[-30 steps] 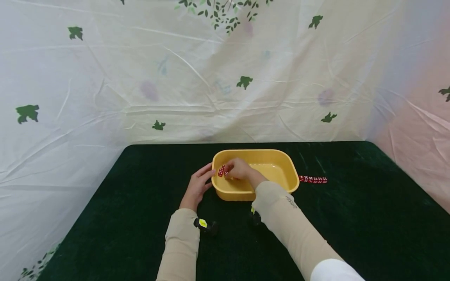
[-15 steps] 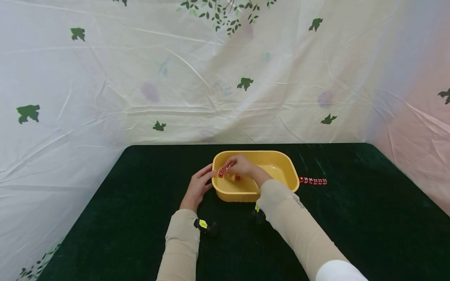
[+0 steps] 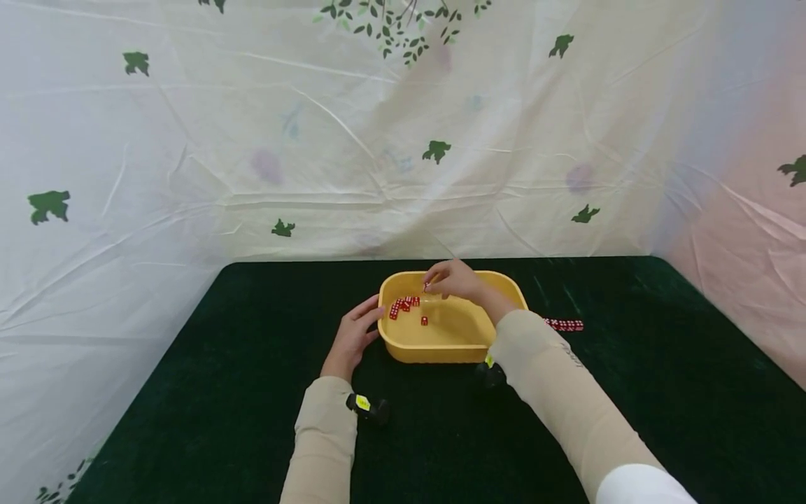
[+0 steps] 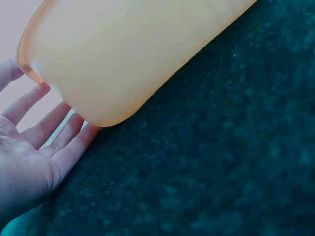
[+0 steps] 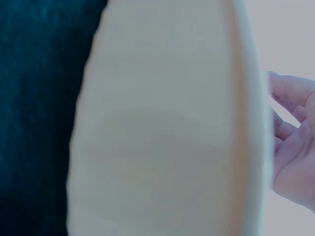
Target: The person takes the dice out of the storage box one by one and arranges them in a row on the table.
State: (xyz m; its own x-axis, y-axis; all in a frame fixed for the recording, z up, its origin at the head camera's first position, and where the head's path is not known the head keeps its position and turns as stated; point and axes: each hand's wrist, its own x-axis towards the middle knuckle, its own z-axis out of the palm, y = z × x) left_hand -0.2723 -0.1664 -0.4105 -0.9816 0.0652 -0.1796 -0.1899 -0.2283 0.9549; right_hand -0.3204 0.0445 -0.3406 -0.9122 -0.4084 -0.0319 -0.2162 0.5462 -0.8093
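A yellow plastic tub [image 3: 504, 308] stands on the dark green cloth. Several small red dice [image 3: 403, 306] lie in its left part, and one more red die [image 3: 425, 320] lies apart on the tub floor. My right hand [image 3: 450, 280] is raised over the tub's far rim and pinches a small red die [image 3: 427, 285] at its fingertips. My left hand [image 3: 354, 332] rests with straight fingers [image 4: 59, 137] against the tub's outer left wall [image 4: 128, 59]. In the right wrist view the tub's side [image 5: 162, 128] fills the frame and only the fingers [image 5: 290, 137] show.
A short row of red dice [image 3: 564, 325] lies on the cloth just right of the tub. A pale sheet printed with green leaves [image 3: 434, 148] closes off the back and both sides. Dark cloth [image 3: 661, 392] stretches around the tub on every side.
My right hand has lifted out of the tub's left part and moved up and right to above the far rim with a die. The dice beneath it now show. The left hand stayed put.
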